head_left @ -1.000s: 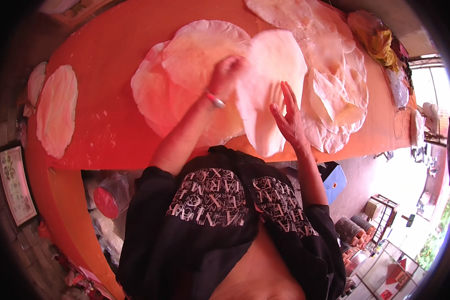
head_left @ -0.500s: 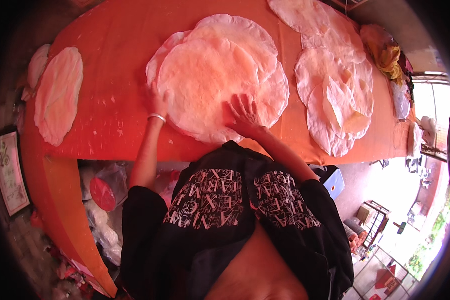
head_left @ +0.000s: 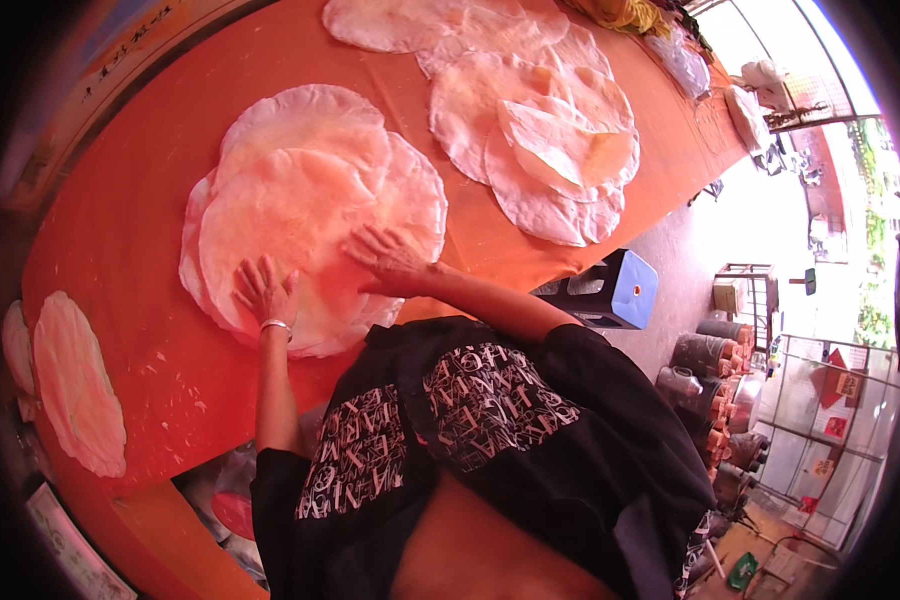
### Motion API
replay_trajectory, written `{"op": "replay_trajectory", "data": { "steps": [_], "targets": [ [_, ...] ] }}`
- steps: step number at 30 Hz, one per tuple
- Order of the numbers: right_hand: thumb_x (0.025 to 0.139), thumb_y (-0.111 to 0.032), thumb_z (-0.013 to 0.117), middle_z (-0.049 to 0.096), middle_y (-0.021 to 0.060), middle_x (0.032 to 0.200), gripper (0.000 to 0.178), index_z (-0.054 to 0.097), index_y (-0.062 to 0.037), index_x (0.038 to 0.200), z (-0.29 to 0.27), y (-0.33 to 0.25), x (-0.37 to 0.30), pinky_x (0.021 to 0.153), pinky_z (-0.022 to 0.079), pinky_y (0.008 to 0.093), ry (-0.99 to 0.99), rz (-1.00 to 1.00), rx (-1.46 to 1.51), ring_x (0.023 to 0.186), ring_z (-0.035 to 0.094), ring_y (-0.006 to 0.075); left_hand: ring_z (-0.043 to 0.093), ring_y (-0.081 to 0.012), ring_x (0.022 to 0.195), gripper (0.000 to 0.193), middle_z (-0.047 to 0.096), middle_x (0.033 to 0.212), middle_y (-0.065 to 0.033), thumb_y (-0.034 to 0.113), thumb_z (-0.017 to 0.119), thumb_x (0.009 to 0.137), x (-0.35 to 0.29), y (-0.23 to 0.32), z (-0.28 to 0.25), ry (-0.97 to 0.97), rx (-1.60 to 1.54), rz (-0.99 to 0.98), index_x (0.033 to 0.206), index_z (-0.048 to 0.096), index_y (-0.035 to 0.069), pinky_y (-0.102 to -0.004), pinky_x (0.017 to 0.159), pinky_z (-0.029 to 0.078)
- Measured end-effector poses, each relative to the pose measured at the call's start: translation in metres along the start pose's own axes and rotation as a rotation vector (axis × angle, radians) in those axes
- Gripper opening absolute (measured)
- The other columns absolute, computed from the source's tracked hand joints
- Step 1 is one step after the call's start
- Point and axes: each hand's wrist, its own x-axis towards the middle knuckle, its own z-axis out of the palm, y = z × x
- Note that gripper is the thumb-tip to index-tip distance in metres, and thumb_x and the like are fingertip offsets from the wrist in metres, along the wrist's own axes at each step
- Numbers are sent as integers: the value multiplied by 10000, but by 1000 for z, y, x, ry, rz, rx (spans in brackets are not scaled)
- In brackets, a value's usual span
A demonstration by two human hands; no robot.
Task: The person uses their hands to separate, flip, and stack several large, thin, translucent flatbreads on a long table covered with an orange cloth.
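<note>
A stack of large, thin, round pale sheets [head_left: 300, 205], like flatbreads, lies overlapped in front of me. Flat on the near left part of the top sheet rests my left hand [head_left: 267, 294], fingers spread, a bracelet at its wrist. My right hand [head_left: 390, 262], also with fingers apart, lies on the stack's near right part. Neither hand grips anything. To the right is a second spread of similar sheets [head_left: 560, 215], with one folded sheet [head_left: 550, 145] standing partly up on top.
An orange-red covered table [head_left: 120, 240] bears the sheets. More pale sheets [head_left: 75, 385] lie at its left end. Yellow cloth and plastic bags [head_left: 682, 65] sit at the far right. A blue-topped stool [head_left: 630, 290] stands beyond the near edge, with stacked cylinders [head_left: 710, 365] farther right.
The whole view has turned, so the table now slants up to the right. My left hand has moved from the stack's left edge onto the top sheet. My right hand stays on the stack.
</note>
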Motion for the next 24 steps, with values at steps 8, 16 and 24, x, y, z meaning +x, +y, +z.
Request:
{"op": "replay_trajectory", "data": {
  "steps": [8,16,24],
  "targets": [
    [676,-201,604,270,261,1302,754,230,-6,1301,-74,212,-97,991,240,434,433,541,-204,1210,249,408,54,-361,1301,658,138,1398,-181,448,471,795,-23,97,-21,95,-133,142,1303,292,70,-615,969,20],
    [812,-149,452,510,202,1102,392,457,-145,1204,-109,327,-169,820,420,409,166,612,-30,992,517,328,-28,-326,1311,673,37,1418,-168,511,344,816,-32,132,7,-48,-18,87,1341,225,108,-592,978,-71],
    [807,-90,509,611,113,953,381,466,-37,1183,-282,189,-68,721,484,279,30,-9,705,788,607,184,-26,-314,1313,665,35,1422,-155,512,326,826,-31,136,4,-98,6,55,1351,202,123,-579,990,-52]
  ]
}}
